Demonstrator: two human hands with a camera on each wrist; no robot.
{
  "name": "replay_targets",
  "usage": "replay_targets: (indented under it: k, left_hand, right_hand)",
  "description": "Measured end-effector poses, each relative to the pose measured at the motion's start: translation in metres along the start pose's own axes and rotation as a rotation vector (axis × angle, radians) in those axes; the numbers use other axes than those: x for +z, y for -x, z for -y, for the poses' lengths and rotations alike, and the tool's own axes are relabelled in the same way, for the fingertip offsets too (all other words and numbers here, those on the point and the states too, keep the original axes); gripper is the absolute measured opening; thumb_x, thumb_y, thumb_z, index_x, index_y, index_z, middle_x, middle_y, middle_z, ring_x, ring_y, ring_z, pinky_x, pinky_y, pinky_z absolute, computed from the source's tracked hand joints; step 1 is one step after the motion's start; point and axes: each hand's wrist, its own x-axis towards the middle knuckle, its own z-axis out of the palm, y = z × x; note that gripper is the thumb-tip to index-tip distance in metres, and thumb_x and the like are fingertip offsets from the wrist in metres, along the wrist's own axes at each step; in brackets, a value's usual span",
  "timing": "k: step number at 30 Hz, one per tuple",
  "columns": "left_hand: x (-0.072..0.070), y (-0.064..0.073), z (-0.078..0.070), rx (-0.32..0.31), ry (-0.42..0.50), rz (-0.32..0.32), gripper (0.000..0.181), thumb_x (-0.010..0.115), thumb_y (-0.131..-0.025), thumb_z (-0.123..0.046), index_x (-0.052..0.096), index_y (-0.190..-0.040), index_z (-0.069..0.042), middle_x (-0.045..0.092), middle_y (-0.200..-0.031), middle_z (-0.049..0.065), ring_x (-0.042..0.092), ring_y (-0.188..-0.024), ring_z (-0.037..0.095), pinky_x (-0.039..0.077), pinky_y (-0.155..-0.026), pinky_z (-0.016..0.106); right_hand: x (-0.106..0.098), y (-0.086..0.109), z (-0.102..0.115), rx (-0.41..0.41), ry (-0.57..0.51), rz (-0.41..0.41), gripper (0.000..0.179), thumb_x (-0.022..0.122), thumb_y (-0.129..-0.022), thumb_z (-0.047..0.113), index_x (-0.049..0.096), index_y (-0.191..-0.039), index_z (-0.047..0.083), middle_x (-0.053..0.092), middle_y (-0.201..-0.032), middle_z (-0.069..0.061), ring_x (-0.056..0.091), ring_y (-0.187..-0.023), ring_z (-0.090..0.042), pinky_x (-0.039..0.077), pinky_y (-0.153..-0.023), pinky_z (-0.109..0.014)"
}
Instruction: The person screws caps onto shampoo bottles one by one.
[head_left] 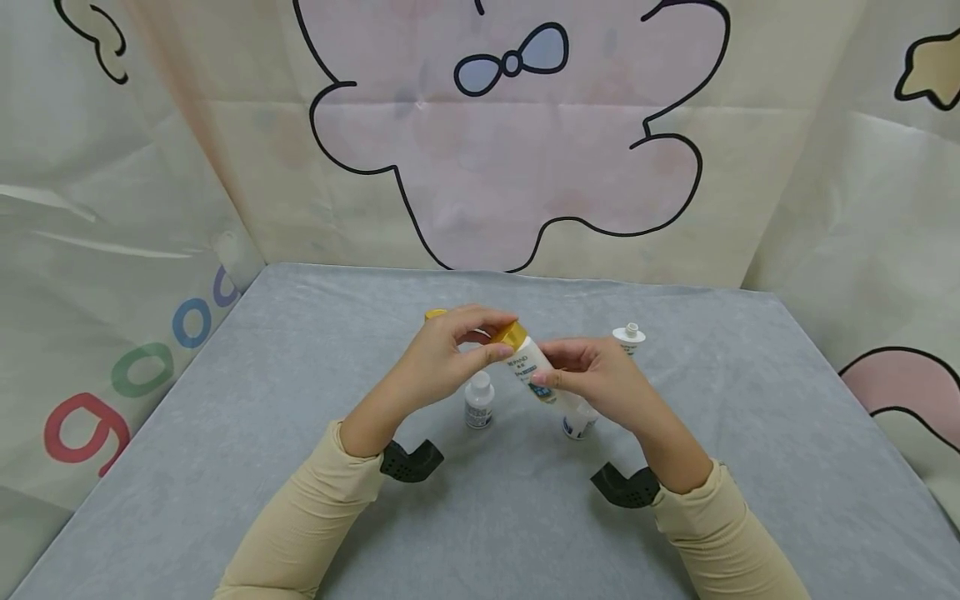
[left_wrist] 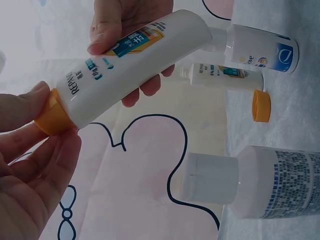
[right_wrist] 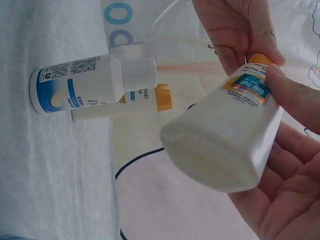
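Note:
A white shampoo bottle (head_left: 534, 372) with a gold-yellow cap (left_wrist: 54, 114) is held tilted above the table, its cap end up and to the left. My left hand (head_left: 457, 350) pinches that cap between thumb and fingers. With thumb on the label side and fingers behind, my right hand (head_left: 603, 379) grips the bottle's body. The right wrist view shows the bottle's flat base (right_wrist: 210, 157) toward the camera. Whether the cap is loose cannot be told. Below the hands stand a white-capped bottle (head_left: 478, 402) and a second white bottle (head_left: 579, 423), partly hidden by the held bottle.
Farther back at right stands an uncapped white bottle (head_left: 628, 337), with a loose yellow cap (left_wrist: 261, 106) near it. Behind my left hand is another yellow-capped bottle (right_wrist: 125, 102), mostly hidden in the head view. Grey cloth covers the table (head_left: 480, 533); printed curtains (head_left: 495, 183) surround it.

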Motion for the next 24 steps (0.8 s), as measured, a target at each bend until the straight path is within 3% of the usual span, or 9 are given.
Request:
replay_targets:
  k: [8,14,18,24]
  left_hand:
    - [-0.001,0.0006,0.0,0.047,-0.022,0.009,0.035,0.069,-0.093,-0.007,0.066,-0.126,0.0,0.068,-0.122,0.011,0.066,-0.104,0.021,0.055,-0.095,0.029]
    - [-0.0018,-0.0008,-0.0002,-0.018,0.009,0.011,0.034,0.07,-0.093,-0.011,0.065,-0.125,-0.001,0.069,-0.12,0.01,0.066,-0.106,0.021,0.055,-0.095,0.03]
    - [-0.0014,-0.0016,-0.0012,-0.063,-0.02,0.016,0.028,0.07,-0.093,-0.013,0.065,-0.118,-0.002,0.07,-0.113,0.01,0.066,-0.104,0.021,0.056,-0.093,0.031]
    - [-0.0005,-0.0017,-0.0015,-0.041,-0.066,0.001,0.027,0.071,-0.092,-0.011,0.066,-0.117,0.0,0.07,-0.11,0.011,0.067,-0.101,0.022,0.057,-0.092,0.033]
  right_hand:
    - [0.0003,0.0,-0.0017,-0.019,-0.015,0.026,0.039,0.073,-0.091,0.014,0.066,-0.124,-0.005,0.071,-0.116,-0.022,0.071,-0.09,-0.01,0.059,-0.077,-0.028]
    - [-0.0009,0.0,-0.0019,0.008,-0.031,0.007,0.04,0.073,-0.091,0.016,0.066,-0.126,-0.003,0.071,-0.118,-0.02,0.071,-0.092,-0.008,0.059,-0.077,-0.028]
    - [-0.0004,-0.0005,-0.0018,0.018,-0.039,0.0,0.039,0.074,-0.09,0.016,0.067,-0.125,-0.002,0.071,-0.117,-0.02,0.071,-0.092,-0.008,0.059,-0.078,-0.027]
    - [0.0008,-0.0011,-0.0018,-0.011,-0.023,0.006,0.038,0.073,-0.09,0.014,0.067,-0.123,-0.005,0.072,-0.115,-0.022,0.071,-0.09,-0.007,0.059,-0.077,-0.026]
